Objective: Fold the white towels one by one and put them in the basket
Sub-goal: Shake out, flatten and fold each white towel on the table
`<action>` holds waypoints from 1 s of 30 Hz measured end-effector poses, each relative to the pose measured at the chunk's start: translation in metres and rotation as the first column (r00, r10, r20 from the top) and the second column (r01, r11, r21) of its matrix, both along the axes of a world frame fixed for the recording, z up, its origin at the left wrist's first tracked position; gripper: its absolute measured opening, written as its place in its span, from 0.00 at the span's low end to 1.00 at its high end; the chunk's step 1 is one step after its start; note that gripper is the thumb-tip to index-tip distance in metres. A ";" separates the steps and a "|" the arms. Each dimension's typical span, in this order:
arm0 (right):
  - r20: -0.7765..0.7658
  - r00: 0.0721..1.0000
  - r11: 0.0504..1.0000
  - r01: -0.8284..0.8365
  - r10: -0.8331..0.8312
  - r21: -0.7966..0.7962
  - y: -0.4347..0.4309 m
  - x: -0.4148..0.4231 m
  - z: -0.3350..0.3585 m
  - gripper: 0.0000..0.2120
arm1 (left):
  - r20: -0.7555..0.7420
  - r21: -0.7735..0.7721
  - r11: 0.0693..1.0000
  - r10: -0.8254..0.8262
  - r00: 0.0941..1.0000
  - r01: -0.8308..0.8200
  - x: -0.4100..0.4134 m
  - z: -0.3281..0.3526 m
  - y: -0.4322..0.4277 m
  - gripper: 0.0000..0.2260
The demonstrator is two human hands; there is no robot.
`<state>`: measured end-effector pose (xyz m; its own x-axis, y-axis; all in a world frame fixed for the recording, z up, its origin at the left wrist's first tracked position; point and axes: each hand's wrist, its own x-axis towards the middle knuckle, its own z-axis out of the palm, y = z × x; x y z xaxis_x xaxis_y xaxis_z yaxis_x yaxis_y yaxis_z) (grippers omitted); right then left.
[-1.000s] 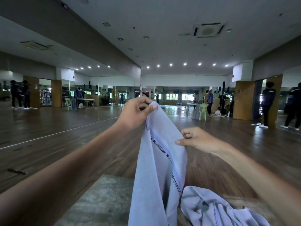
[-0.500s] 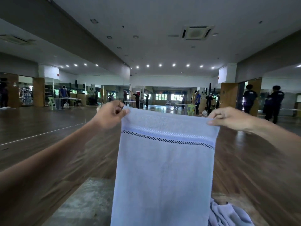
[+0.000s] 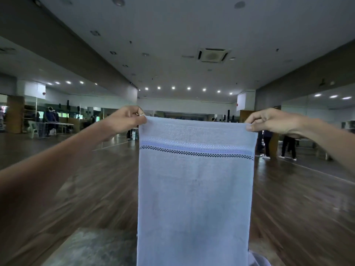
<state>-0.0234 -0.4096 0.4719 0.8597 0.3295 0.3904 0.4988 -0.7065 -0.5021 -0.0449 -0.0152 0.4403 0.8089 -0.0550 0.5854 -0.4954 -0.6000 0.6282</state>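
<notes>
Two hands hold one white towel (image 3: 195, 189) up flat before the camera, its top edge stretched level between them. At the left corner, the left hand (image 3: 125, 120) pinches the cloth between thumb and curled fingers; at the right corner, the right hand (image 3: 272, 120) pinches it the same way. A checkered stripe (image 3: 196, 153) crosses the towel near its top, and the cloth hangs straight down past a grey table (image 3: 92, 248) at the near edge. More white cloth (image 3: 258, 260) shows at the near right, beside the hanging towel. Far off, people stand on the wooden floor (image 3: 299, 204).
</notes>
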 end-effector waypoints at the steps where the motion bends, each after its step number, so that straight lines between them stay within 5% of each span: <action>1: -0.011 1.000 1.000 -0.006 0.006 -0.001 -0.002 0.000 0.005 0.02 | -0.041 -0.005 1.000 -0.026 0.999 0.026 0.001 0.005 0.002 0.04; 7: 0.040 0.996 0.993 0.082 -0.079 -0.082 -0.003 0.025 0.031 0.03 | -0.146 0.058 0.998 0.028 0.989 -0.020 0.022 0.029 0.008 0.08; 10: 0.116 0.985 0.978 0.145 -0.129 -0.147 0.005 0.049 0.031 0.02 | -0.094 0.061 0.991 0.127 0.988 -0.121 0.042 0.032 0.000 0.07; 18: 0.391 0.898 0.975 0.221 -0.200 -0.009 0.015 0.070 0.040 0.03 | 0.186 -0.004 0.948 0.313 0.931 -0.318 0.058 0.044 0.003 0.03; 25: 0.400 0.903 0.984 0.179 -0.156 -0.020 0.013 0.053 0.056 0.04 | 0.318 -0.035 0.945 0.320 0.892 -0.326 0.037 0.052 0.009 0.03; 30: 0.241 0.970 0.982 0.072 -0.028 -0.175 0.015 0.029 0.057 0.01 | 0.155 0.071 0.952 0.285 0.946 -0.298 0.013 0.042 0.023 0.03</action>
